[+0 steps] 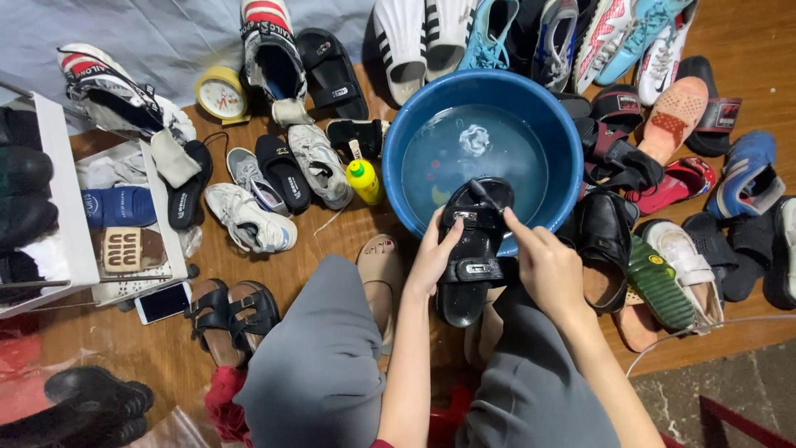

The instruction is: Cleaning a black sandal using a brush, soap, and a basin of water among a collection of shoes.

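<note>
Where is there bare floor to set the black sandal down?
Bare wood lies between the white sneaker and the brown sandals, and below the yellow bottle beside the blue basin. Right of the basin, shoes are packed tight. Both hands hold the black sandal.

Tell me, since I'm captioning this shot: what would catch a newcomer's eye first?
The big blue basin of water in the upper middle stands out, ringed by dozens of shoes and sandals on the wooden floor. At its near rim, the left hand and right hand hold a black sandal. A yellow bottle stands left of the basin.
</note>
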